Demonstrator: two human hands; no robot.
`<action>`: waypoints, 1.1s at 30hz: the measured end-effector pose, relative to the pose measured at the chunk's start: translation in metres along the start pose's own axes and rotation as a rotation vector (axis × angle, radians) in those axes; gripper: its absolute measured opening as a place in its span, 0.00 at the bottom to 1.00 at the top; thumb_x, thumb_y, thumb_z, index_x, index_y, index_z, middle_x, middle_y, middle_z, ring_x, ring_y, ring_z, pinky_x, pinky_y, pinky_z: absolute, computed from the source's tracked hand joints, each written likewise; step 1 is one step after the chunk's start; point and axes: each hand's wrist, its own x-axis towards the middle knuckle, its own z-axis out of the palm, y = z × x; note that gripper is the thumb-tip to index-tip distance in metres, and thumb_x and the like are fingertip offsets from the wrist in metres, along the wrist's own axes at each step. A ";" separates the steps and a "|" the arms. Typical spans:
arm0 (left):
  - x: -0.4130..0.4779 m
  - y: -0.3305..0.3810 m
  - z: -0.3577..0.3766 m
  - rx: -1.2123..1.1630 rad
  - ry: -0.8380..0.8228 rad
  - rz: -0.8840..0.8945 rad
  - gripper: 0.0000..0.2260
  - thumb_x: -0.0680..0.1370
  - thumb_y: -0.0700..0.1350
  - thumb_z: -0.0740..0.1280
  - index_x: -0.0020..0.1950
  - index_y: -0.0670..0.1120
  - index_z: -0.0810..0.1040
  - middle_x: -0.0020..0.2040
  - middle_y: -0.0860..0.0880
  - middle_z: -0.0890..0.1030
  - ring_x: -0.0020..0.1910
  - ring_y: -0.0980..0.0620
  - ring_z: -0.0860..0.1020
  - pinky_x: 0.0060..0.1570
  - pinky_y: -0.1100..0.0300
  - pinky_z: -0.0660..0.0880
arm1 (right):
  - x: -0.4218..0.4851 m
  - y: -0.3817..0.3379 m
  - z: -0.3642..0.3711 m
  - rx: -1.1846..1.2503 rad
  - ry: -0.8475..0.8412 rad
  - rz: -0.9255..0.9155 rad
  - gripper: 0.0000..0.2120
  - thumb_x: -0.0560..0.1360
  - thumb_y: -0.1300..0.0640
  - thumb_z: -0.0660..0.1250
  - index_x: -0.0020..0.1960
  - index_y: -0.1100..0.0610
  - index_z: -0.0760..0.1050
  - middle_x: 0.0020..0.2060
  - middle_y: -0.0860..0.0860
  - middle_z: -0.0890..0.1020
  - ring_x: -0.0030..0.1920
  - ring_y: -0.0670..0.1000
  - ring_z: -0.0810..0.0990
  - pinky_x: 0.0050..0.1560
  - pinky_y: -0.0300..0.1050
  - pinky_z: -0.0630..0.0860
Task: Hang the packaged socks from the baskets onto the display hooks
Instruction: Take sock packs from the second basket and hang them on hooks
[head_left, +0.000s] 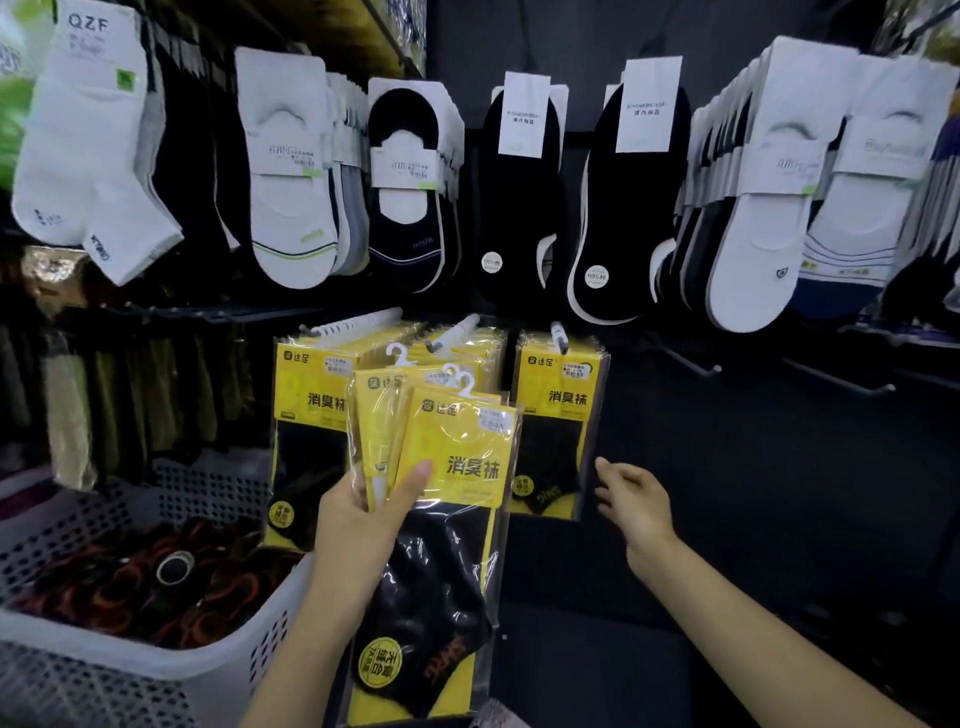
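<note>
My left hand (363, 525) grips a small fanned stack of yellow-and-black sock packs (452, 467), thumb across the front pack, their white plastic hangers pointing up. Behind them hang matching yellow sock packs on a left display hook (358, 322), a middle hook (457, 330) and a right hook (558, 332). The right-hand hanging pack (556, 415) is just left of my right hand (631, 493), which is empty with fingers relaxed and apart from it. A white perforated basket (156, 670) at lower left holds dark rolled socks.
Rows of white and black no-show socks (519, 197) hang above. Bare hooks (696, 366) stick out to the right over a dark panel. Olive and dark garments hang at far left behind the basket.
</note>
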 end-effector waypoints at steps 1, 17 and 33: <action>-0.001 -0.001 0.003 0.006 0.000 -0.008 0.14 0.66 0.57 0.71 0.48 0.53 0.79 0.41 0.62 0.84 0.41 0.67 0.81 0.38 0.72 0.72 | -0.013 -0.001 0.000 0.037 -0.090 -0.010 0.12 0.78 0.53 0.65 0.56 0.61 0.76 0.51 0.54 0.81 0.53 0.54 0.80 0.54 0.47 0.78; -0.009 -0.011 0.027 0.018 -0.067 0.023 0.24 0.66 0.67 0.65 0.46 0.47 0.77 0.32 0.54 0.78 0.35 0.56 0.77 0.38 0.65 0.74 | -0.078 -0.007 -0.002 0.175 -0.430 -0.119 0.08 0.76 0.56 0.66 0.45 0.62 0.76 0.40 0.56 0.85 0.40 0.50 0.83 0.42 0.40 0.81; 0.012 -0.012 -0.015 0.016 0.100 0.073 0.20 0.71 0.65 0.64 0.31 0.53 0.64 0.36 0.48 0.69 0.42 0.54 0.68 0.39 0.64 0.62 | -0.040 -0.056 -0.006 0.162 -0.129 -0.268 0.05 0.77 0.55 0.66 0.49 0.57 0.77 0.46 0.57 0.85 0.54 0.57 0.82 0.63 0.59 0.74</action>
